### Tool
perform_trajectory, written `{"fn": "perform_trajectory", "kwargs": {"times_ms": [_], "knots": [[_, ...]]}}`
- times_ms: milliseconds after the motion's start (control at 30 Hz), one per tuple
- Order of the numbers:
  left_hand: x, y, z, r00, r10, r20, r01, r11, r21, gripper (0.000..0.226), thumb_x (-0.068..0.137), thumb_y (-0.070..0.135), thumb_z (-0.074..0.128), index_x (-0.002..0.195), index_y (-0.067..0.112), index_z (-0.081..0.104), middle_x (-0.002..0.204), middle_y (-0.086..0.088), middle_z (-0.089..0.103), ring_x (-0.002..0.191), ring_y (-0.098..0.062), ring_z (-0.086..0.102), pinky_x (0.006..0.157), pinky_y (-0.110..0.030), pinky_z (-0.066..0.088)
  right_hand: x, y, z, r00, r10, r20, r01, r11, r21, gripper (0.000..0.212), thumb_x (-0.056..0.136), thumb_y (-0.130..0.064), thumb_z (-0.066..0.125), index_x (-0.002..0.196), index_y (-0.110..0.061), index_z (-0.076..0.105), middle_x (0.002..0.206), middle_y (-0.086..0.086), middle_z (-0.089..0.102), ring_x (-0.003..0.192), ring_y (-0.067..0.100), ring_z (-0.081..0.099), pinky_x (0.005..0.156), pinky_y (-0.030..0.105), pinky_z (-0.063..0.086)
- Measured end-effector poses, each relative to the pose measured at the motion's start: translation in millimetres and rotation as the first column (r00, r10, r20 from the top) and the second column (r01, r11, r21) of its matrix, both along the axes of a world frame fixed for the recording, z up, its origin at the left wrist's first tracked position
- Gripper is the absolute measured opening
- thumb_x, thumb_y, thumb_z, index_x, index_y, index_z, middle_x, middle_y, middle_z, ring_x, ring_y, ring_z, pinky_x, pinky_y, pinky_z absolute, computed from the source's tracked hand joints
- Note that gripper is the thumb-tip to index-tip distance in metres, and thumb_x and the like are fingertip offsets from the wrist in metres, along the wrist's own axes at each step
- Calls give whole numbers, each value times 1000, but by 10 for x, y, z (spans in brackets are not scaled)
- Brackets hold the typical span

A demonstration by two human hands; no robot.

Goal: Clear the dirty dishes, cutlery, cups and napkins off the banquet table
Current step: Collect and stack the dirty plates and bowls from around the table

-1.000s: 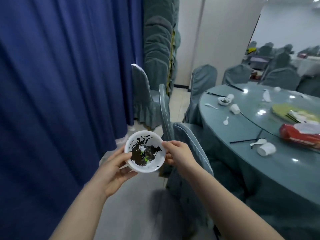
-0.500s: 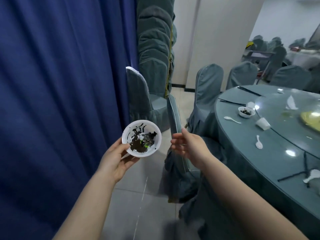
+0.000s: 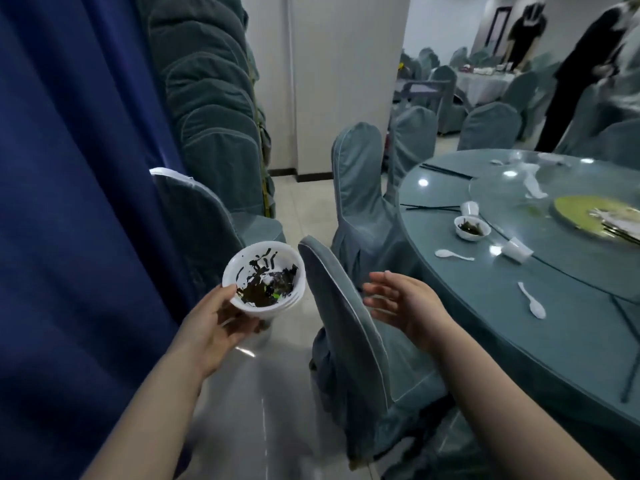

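My left hand (image 3: 221,323) is raised palm-up over the floor, fingers curled under a stack of white bowls (image 3: 265,280) and thumb hooked on the near rim; the top bowl is smeared with dark scraps. My right hand (image 3: 403,304) hangs in the air just past the back of the nearest chair (image 3: 341,320), fingers straight and loosely spread, holding nothing and touching nothing.

How many bowls are nested in the stack I cannot tell; only their rims show at the side. The desk (image 3: 485,306) is cut off by the right edge of the view, and so is the yellow plate (image 3: 588,214) on the glass turntable.

Along the desk's near-left edge lie a small bowl (image 3: 471,228) with dark leftovers, an upright cup (image 3: 470,208) behind it, a tipped cup (image 3: 517,250) to its right, two white spoons (image 3: 452,254) (image 3: 531,301) and black chopsticks (image 3: 436,206).

A blue curtain (image 3: 69,202) walls off my left, with stacked chairs (image 3: 214,109) behind it. Between the curtain and the chairs pushed against the desk runs a strip of bare floor (image 3: 256,393).
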State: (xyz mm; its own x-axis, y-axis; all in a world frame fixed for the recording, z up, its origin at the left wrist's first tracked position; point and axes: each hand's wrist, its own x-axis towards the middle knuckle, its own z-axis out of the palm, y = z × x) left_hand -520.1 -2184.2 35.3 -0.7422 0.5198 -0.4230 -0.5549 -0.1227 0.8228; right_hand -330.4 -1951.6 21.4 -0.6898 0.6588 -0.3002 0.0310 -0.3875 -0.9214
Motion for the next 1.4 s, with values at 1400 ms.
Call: {"fn": "perform_trajectory", "kwargs": {"times_ms": [1400], "knots": [[-2095,5752,143,472,-881,34,866,470,169,11,93,23,59,101,18,65,99,-4,64,88,-16,60,68,-27,52,-1460,2480,335,228,-963,140,946,254,200,14,97,-20,53,95,-17,67,86,2,74,66,16,63,57,23,42]]}}
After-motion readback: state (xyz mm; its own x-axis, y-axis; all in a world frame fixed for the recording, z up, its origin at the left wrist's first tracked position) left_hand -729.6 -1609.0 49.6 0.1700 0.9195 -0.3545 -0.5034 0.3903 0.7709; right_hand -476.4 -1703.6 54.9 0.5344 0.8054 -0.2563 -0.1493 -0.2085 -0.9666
